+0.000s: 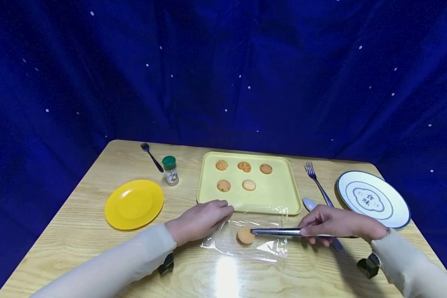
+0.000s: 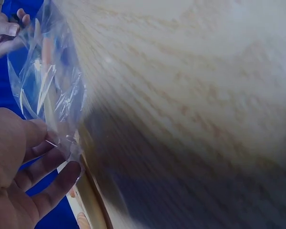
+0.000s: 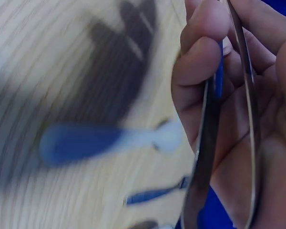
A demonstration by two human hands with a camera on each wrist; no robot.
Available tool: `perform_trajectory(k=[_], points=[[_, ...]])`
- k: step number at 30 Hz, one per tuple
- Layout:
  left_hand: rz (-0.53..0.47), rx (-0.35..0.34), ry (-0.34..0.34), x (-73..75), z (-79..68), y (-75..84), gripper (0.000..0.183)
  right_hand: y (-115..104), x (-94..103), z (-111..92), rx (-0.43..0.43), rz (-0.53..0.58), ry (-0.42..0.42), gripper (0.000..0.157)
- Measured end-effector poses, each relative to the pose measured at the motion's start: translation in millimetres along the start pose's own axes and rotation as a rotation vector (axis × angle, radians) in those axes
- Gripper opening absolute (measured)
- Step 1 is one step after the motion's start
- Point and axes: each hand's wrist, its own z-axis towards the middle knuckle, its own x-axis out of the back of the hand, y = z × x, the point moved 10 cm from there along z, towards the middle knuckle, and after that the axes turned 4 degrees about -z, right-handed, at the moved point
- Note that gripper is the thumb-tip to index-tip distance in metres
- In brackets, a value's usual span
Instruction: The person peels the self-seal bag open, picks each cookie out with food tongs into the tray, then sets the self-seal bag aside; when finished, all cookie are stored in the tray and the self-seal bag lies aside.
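Observation:
A clear plastic bag lies spread just in front of the pale yellow tray. My left hand pinches the bag's left end between thumb and fingers, seen close up in the left wrist view where the bag bunches at the fingertips. Metal tongs are in my right hand, their tips at the edge of a round cookie that overlaps the middle of the bag in the head view. The right wrist view shows both tong arms within the curled fingers.
Several cookies sit on the tray. Leftward are a yellow plate, a green-capped shaker and a fork. To the right are another fork, a spoon partly under my right hand, and a white plate.

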Motion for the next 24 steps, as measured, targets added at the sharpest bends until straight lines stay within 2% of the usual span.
perform_trajectory(k=[7, 13, 18, 24], points=[[0.005, 0.022, 0.012, 0.9, -3.8, -4.9, 0.007, 9, 20.9, -47, -0.013, 0.016, 0.052, 0.022], [0.010, 0.039, -0.004, 0.0, -7.1, -8.5, 0.006, 10, 46.2, -88, 0.018, 0.021, 0.127, 0.026], [0.010, 0.045, 0.012, 2.0, -8.8, -10.0, 0.006, 10, 71.8, -99, -0.005, -0.107, 0.324, 0.022], [-0.024, 0.025, 0.028, 2.3, -8.5, -7.7, 0.008, 4, 85.8, -85, -0.058, -0.330, 0.604, 0.014]])
